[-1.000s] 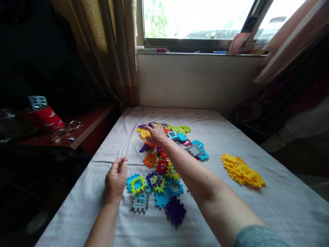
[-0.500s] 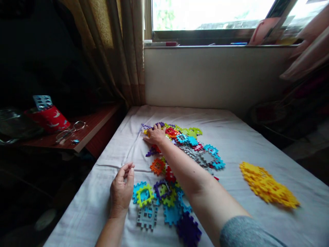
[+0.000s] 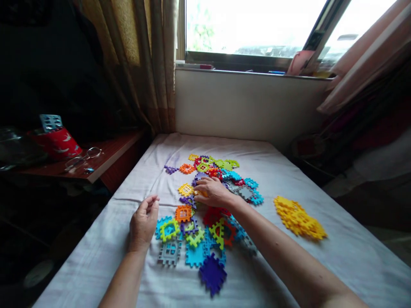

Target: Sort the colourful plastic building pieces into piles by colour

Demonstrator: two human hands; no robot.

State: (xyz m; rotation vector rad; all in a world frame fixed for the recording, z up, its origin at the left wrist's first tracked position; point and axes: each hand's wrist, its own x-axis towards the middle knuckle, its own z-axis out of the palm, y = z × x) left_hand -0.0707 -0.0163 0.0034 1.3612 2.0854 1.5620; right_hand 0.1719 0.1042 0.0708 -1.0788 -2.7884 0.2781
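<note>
My right hand reaches into the spread of colourful interlocking plastic tiles, its fingers and thumb closed around a yellow tile. Just left of it lies another yellow tile; a purple tile is partly behind the fingers. My left hand rests on the sheet left of the tiles, fingers loosely curled toward the thumb, with nothing visible in them. Nearest to it are a lime-green frame tile on a blue one and a grey tile. Below my right forearm, some tiles are hidden.
A separate heap of yellow tiles lies to the right on the pale sheet. At the near edge of the spread is a dark purple tile. On the left, a wooden table holds eyeglasses and a red container.
My right hand has drawn back toward me and slightly right from the far left of the tiles, uncovering orange and yellow tiles there. The left hand keeps its pose. The camera view has shifted.
</note>
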